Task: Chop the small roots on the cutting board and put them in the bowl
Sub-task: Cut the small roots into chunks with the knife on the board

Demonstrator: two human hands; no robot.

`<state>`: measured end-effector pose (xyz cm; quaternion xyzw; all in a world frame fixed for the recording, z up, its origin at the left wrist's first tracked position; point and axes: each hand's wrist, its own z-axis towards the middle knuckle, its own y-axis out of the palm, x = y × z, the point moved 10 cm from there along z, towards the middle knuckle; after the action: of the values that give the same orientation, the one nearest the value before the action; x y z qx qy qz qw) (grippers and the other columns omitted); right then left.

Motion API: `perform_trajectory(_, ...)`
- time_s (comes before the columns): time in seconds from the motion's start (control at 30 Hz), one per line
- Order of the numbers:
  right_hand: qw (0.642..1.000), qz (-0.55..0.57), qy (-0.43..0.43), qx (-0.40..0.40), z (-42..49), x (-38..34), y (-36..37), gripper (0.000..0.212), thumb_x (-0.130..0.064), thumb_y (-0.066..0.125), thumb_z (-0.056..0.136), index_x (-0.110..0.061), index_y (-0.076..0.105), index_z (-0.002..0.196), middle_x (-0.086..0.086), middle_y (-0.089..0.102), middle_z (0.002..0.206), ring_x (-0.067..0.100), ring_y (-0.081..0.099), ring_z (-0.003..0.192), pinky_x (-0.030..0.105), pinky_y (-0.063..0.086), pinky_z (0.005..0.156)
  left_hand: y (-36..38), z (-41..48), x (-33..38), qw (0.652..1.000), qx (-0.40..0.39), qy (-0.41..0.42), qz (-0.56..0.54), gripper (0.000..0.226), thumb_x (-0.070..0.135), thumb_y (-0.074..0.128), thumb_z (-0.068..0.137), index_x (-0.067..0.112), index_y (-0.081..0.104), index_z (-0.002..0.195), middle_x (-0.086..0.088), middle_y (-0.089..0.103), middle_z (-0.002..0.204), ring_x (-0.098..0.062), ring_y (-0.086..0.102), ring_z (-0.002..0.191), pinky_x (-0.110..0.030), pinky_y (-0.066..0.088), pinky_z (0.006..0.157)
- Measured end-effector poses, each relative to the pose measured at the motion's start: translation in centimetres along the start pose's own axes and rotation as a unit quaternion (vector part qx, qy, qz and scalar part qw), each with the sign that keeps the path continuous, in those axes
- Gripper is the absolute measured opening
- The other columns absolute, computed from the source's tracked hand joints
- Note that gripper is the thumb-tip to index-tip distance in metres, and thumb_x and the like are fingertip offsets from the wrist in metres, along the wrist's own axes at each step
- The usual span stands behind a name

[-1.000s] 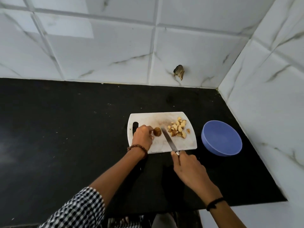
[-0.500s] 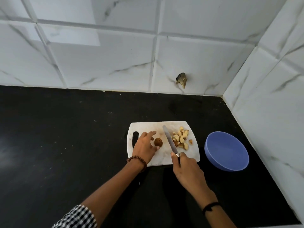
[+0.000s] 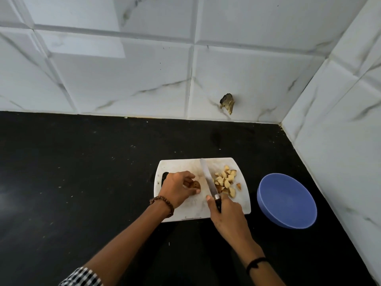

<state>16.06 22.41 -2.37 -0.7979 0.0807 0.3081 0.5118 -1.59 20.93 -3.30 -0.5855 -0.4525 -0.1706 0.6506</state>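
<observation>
White plastic, the cutting board (image 3: 181,165) sits on the black desk (image 3: 82,172) and carries nearly everything. At its middle the left hand (image 3: 177,187) pinches one whole brown root (image 3: 196,185) between thumb and fingertips, where half a second ago those fingers stood loosely beside it. The right hand (image 3: 226,215), at the board's near edge, is wrapped round the handle of the knife (image 3: 207,176). Its blade now runs toward the board's far edge, between the root and the pile of chopped pieces (image 3: 225,179) on the board's right half — a second ago it lay lower, its tip near the root. Whether the edge touches the board I cannot tell. A blue bowl (image 3: 288,203) stands just right of the board, apart from it, with nothing visible inside. By my reading the root has been re-gripped and the blade lined up for another cut — moving the pieces to the bowl has not yet begun.
</observation>
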Motion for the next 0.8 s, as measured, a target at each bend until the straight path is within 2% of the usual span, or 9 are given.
perform_trajectory(0.03, 1.000, 0.013, -0.008, 0.008, 0.4, -0.3, 0.0, 0.029, -0.053, 0.050, 0.098, -0.026, 0.047, 0.109, -0.007, 0.062, 0.091, 0.007, 0.064, 0.082, 0.029, 0.058, 0.074, 0.0, 0.0, 0.1, 1.000, -0.007, 0.008, 0.003, 0.046, 0.028, 0.081, 0.073, 0.020, 0.066, 0.114, 0.008, 0.069, 0.096, 0.000, 0.063, 0.089, -0.019, 0.053, 0.087)
perform_trajectory(0.1, 0.999, 0.019, -0.031, 0.021, 1.4, -1.2, 0.1, 0.043, -0.043, 0.063, 0.093, -0.025, 0.043, 0.127, -0.009, 0.061, 0.105, 0.009, 0.062, 0.098, 0.032, 0.057, 0.085, 0.0, -0.1, 0.1, 1.000, -0.015, 0.020, -0.002, 0.042, 0.030, 0.080, 0.074, 0.020, 0.067, 0.113, 0.011, 0.069, 0.095, 0.002, 0.062, 0.089, -0.018, 0.052, 0.087)
perform_trajectory(0.17, 0.998, 0.006, -0.049, 0.025, 2.4, -2.2, 0.1, 0.060, -0.034, 0.068, 0.091, -0.023, 0.035, 0.140, -0.008, 0.060, 0.118, 0.012, 0.060, 0.110, 0.033, 0.054, 0.092, 0.1, -0.1, 0.1, 0.999, -0.019, 0.024, -0.015, 0.039, 0.029, 0.079, 0.075, 0.020, 0.067, 0.111, 0.012, 0.069, 0.094, 0.005, 0.062, 0.088, -0.010, 0.049, 0.083)
perform_trajectory(0.2, 0.998, 0.001, -0.056, 0.025, 2.9, -2.7, 0.2, 0.061, -0.032, 0.069, 0.091, -0.023, 0.034, 0.140, -0.008, 0.059, 0.121, 0.012, 0.060, 0.109, 0.031, 0.054, 0.091, 0.1, -0.2, 0.2, 0.999, -0.020, 0.026, -0.019, 0.037, 0.029, 0.079, 0.076, 0.019, 0.068, 0.110, 0.012, 0.068, 0.093, 0.005, 0.061, 0.088, -0.006, 0.047, 0.081)
perform_trajectory(0.33, 0.997, 0.013, -0.080, 0.007, 4.6, -3.7, 0.5, 0.044, -0.031, 0.071, 0.090, -0.025, 0.043, 0.124, -0.009, 0.060, 0.111, 0.010, 0.062, 0.099, 0.029, 0.056, 0.085, -0.4, -0.1, 0.3, 0.999, -0.014, 0.031, -0.021, 0.031, 0.027, 0.077, 0.078, 0.019, 0.071, 0.108, 0.013, 0.069, 0.092, 0.006, 0.061, 0.087, -0.002, 0.043, 0.076)
perform_trajectory(0.5, 0.996, 0.031, -0.081, -0.010, 5.9, -3.7, 0.4, 0.043, -0.030, 0.073, 0.089, -0.024, 0.046, 0.122, -0.009, 0.062, 0.114, 0.012, 0.062, 0.104, 0.036, 0.055, 0.090, -1.3, 0.0, -0.7, 0.999, -0.017, 0.016, -0.025, 0.028, 0.020, 0.070, 0.085, 0.021, 0.068, 0.112, 0.012, 0.068, 0.099, 0.003, 0.060, 0.094, -0.001, 0.042, 0.075)
perform_trajectory(0.63, 0.995, 0.026, -0.089, -0.029, 6.6, -4.0, 0.7, 0.037, -0.029, 0.068, 0.092, -0.024, 0.045, 0.121, -0.008, 0.064, 0.114, 0.011, 0.063, 0.099, 0.034, 0.055, 0.089, -1.6, 0.0, -1.3, 0.998, -0.016, -0.001, -0.054, 0.027, 0.017, 0.068, 0.086, 0.021, 0.067, 0.113, 0.012, 0.067, 0.101, 0.002, 0.061, 0.095, -0.006, 0.046, 0.079)
perform_trajectory(0.73, 0.994, 0.013, -0.099, -0.045, 6.9, -4.5, 1.3, 0.035, -0.038, 0.072, 0.088, -0.028, 0.047, 0.111, -0.013, 0.062, 0.104, 0.006, 0.060, 0.095, 0.030, 0.054, 0.084, -1.8, 0.1, -1.9, 0.997, -0.002, -0.021, -0.078, 0.026, 0.022, 0.070, 0.084, 0.021, 0.069, 0.110, 0.011, 0.070, 0.101, 0.003, 0.063, 0.093, -0.014, 0.051, 0.085)
perform_trajectory(0.8, 0.994, 0.007, -0.098, -0.041, 7.1, -4.6, 1.4, 0.041, -0.042, 0.076, 0.083, -0.028, 0.048, 0.109, -0.013, 0.060, 0.098, 0.008, 0.060, 0.093, 0.033, 0.055, 0.084, -1.8, 0.2, -2.3, 0.995, 0.009, -0.035, -0.093, 0.025, 0.025, 0.071, 0.084, 0.022, 0.070, 0.109, 0.011, 0.070, 0.100, 0.002, 0.064, 0.092, -0.016, 0.052, 0.085)
